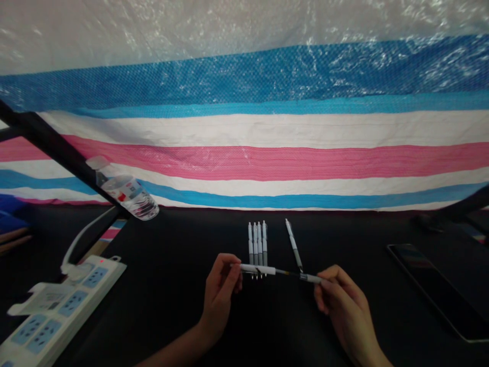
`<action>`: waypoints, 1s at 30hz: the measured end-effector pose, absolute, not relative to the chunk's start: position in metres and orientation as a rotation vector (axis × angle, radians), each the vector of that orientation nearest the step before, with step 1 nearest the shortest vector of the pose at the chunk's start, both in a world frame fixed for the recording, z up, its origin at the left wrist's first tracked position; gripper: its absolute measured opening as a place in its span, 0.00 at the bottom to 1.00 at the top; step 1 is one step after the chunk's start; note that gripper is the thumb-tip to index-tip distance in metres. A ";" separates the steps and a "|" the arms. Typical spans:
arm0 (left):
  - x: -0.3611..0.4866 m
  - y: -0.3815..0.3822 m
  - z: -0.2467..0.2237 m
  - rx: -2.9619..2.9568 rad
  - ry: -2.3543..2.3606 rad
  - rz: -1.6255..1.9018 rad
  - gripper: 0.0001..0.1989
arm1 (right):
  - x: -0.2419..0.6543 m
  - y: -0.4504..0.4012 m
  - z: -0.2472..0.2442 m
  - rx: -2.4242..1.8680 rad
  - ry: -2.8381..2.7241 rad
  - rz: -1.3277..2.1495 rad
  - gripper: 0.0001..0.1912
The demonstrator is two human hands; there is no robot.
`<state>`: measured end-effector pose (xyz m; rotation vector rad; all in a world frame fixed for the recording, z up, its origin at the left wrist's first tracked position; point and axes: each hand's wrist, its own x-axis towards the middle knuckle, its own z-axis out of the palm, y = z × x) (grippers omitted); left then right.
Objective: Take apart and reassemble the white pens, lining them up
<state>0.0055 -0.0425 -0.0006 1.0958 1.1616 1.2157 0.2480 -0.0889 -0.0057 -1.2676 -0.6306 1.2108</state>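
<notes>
On my feed, L hand point(221, 291) is closed, pinching a white pen barrel point(265, 269); R hand point(344, 300) likewise pinches its grey grip point(314, 279), above table point(183, 250), short of far edge, prob. in line so refill point(287, 272) btwn won't bend. Four pens point(255, 242) lie parallel, nearer that edge, prob. for neatness; lone pen point(292, 241) apart, to R.

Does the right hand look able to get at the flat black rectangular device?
Probably yes: nothing visible stands between the right hand and the flat black device, though that hand holds a slim grey pen barrel.
</notes>
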 end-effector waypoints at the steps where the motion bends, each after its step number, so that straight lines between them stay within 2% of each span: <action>1: 0.006 -0.043 0.000 1.099 1.155 1.211 0.11 | 0.247 -0.089 -0.005 -1.259 -0.650 1.219 0.14; 13: 0.010 -0.043 0.000 1.193 1.030 1.109 0.14 | 0.235 -0.088 -0.003 -1.345 -1.164 1.257 0.20; 18: 0.009 -0.045 -0.002 1.188 0.990 1.100 0.14 | 0.239 -0.091 -0.009 -1.457 -1.248 1.236 0.32; 19: 0.009 -0.046 -0.001 1.181 0.998 1.105 0.14 | 0.239 -0.092 -0.010 -1.445 -1.235 1.249 0.31; 22: 0.009 -0.046 0.003 1.163 1.041 1.117 0.13 | 0.238 -0.093 -0.009 -1.359 -1.172 1.256 0.20; 25: 0.009 -0.045 0.006 1.151 1.059 1.120 0.13 | 0.237 -0.091 -0.009 -1.355 -1.160 1.237 0.17; 30: 0.009 -0.045 0.005 1.145 1.053 1.107 0.13 | 0.237 -0.090 -0.007 -1.346 -1.266 1.292 0.24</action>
